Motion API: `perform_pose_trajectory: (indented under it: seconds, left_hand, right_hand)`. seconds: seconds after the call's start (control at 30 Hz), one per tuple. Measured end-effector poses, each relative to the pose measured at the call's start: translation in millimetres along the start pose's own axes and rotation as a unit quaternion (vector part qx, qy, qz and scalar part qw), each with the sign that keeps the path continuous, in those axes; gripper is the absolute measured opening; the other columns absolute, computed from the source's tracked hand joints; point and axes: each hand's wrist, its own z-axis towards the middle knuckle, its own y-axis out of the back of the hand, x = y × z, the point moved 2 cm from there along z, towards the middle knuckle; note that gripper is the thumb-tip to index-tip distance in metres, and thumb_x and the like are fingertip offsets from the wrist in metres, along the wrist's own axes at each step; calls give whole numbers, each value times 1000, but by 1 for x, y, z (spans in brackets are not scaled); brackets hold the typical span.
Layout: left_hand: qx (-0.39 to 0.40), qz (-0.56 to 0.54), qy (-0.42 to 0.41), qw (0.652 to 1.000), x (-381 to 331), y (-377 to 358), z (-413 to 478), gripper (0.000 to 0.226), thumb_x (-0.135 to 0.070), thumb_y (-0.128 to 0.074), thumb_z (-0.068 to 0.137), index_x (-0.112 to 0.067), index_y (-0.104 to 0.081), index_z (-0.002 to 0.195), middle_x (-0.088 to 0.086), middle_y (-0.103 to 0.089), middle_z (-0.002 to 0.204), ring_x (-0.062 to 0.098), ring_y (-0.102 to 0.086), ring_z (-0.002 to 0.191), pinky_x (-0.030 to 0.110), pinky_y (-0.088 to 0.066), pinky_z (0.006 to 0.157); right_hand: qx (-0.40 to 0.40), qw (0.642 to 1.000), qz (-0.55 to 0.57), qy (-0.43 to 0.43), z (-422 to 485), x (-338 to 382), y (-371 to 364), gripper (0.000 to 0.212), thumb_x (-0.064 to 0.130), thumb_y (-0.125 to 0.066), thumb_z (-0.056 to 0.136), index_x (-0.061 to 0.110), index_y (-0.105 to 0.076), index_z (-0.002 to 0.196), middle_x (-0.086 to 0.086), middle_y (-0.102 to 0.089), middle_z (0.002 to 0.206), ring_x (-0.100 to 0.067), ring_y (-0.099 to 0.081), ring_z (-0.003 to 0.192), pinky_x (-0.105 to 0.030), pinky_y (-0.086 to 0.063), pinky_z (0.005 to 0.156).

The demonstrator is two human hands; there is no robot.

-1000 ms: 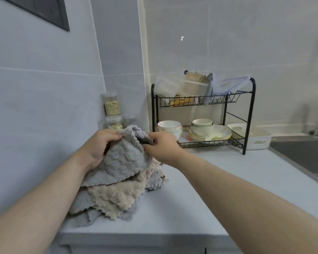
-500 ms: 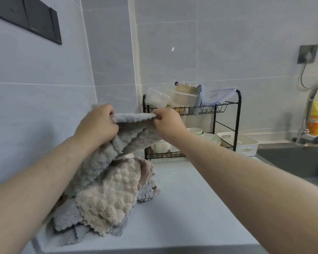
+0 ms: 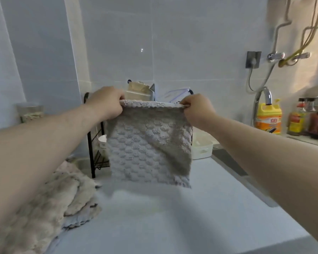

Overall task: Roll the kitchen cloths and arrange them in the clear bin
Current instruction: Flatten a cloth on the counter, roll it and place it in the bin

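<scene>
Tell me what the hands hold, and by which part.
One grey kitchen cloth, hanging spread out: the left hand pinches its top left corner, the right hand its top right corner.

Soft cool light, warm at right, blurred edges

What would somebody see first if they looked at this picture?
The grey cloth hangs in the middle, held up by its top corners, the left hand pinching one and the right hand the other. A pile of cloths lies on the counter at the left, and a bright yellow bottle stands by the tap at the right.
</scene>
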Motion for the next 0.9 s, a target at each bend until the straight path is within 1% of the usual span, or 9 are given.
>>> perform_pose_trajectory:
  seconds: [0.17, 0.3, 0.47, 0.53, 0.63, 0.7, 0.73, 0.8, 0.9]
  left_hand:
    - [26, -69, -40, 996, -17, -6, -26, 23, 1, -51, 75, -20, -61, 75, 1, -59, 76, 25, -54, 76, 30, -38, 58]
    - [190, -68, -53, 978, -12, -51, -102, 9, -9, -53, 73, -16, -52, 67, 3, -57, 72, 25, -56, 73, 31, -40, 61]
    - [375, -60, -47, 924, -16, -104, -215, 8, -12, -50, 71, -18, -46, 68, 2, -54, 79, 18, -53, 76, 28, -36, 60]
    - [397, -71, -42, 914, -20, -104, -238, 7, -20, -55, 74, -20, -49, 69, 0, -54, 77, 12, -46, 68, 27, -33, 57]
    - [375, -154, 2, 914, -17, -94, -236, 31, -49, -56, 80, -21, -51, 67, -2, -54, 74, 12, -47, 64, 30, -37, 61]
    - [346, -160, 12, 924, -15, -93, -229, 34, -54, -52, 87, -22, -62, 85, -3, -64, 94, 13, -59, 84, 32, -46, 76]
    - [349, -138, 9, 927, -15, -95, -229, 37, -55, -51, 88, -27, -64, 109, -4, -62, 118, 12, -58, 107, 32, -46, 92]
    - [394, -77, -24, 916, -19, -100, -238, 73, -68, -47, 85, -32, -34, 147, -6, -28, 157, 15, -27, 143, 36, -23, 118]
    - [446, -23, -52, 893, -23, -111, -251, 97, -86, -24, 76, -32, 0, 153, -5, 11, 160, 17, 7, 149, 37, 2, 120]
  right_hand:
    - [24, 999, 36, 5, -19, -32, 8, 20, 5, -54, 80, 9, -73, 84, -9, -69, 80, -23, -60, 74, -30, -47, 63]
    - [180, 983, 32, -5, -81, -47, -6, 10, 11, -64, 80, 16, -71, 76, -1, -64, 71, -12, -55, 66, -27, -47, 64]
    - [323, 946, -43, -6, -179, -54, -49, 21, 22, -66, 85, 16, -74, 103, 0, -72, 101, -17, -64, 94, -23, -47, 81]
    - [374, 926, -59, -5, -204, -54, -58, 20, 25, -64, 83, 14, -75, 96, 0, -71, 94, -17, -62, 87, -25, -47, 75]
    - [394, 917, 5, -55, -207, -54, -53, 25, 38, -64, 78, 17, -74, 85, 2, -70, 88, -16, -60, 79, -28, -49, 70]
    - [371, 923, 58, -90, -199, -54, -53, 32, 45, -58, 80, 16, -72, 80, 0, -69, 87, -18, -61, 79, -31, -50, 74]
    - [360, 929, 39, -78, -196, -53, -56, 36, 47, -54, 84, 16, -71, 85, -2, -69, 94, -21, -62, 88, -33, -49, 82]
    - [359, 933, -34, -26, -197, -56, -68, 38, 49, -46, 92, 20, -67, 105, -4, -64, 114, -26, -57, 109, -36, -45, 94]
    - [384, 913, -134, 17, -206, -65, -83, 64, 63, -40, 90, 28, -41, 143, -2, -41, 145, -26, -40, 133, -41, -33, 110]
